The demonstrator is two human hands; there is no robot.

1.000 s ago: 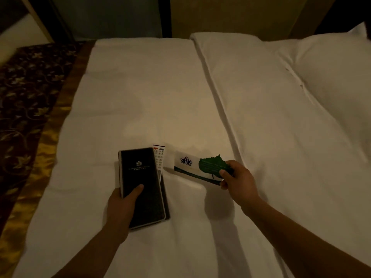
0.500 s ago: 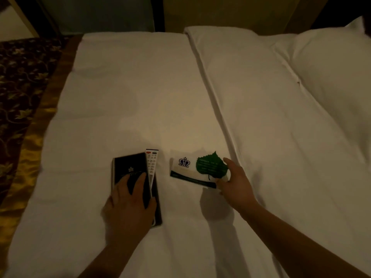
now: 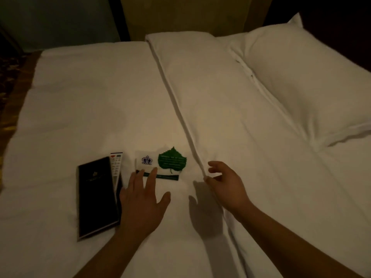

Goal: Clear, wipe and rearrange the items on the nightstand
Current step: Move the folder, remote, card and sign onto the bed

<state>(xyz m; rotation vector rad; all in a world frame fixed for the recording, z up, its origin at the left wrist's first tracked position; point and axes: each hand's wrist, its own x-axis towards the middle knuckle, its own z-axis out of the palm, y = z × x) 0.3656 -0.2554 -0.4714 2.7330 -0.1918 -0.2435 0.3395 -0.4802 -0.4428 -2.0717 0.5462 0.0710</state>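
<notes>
Dim warm light w/ soft hand shadows on the white bed (image 3: 100, 109); corners dark, edges bowed, slightly soft.

Dim, warm light falls on a white-sheeted bed (image 3: 90, 101). A white pillow (image 3: 305, 81) lies right; patterned carpet (image 3: 10, 77) shows left.

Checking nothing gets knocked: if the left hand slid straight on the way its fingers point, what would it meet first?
The white card; the left hand's fingertips look already on its near edge, though contact is unclear.
</notes>
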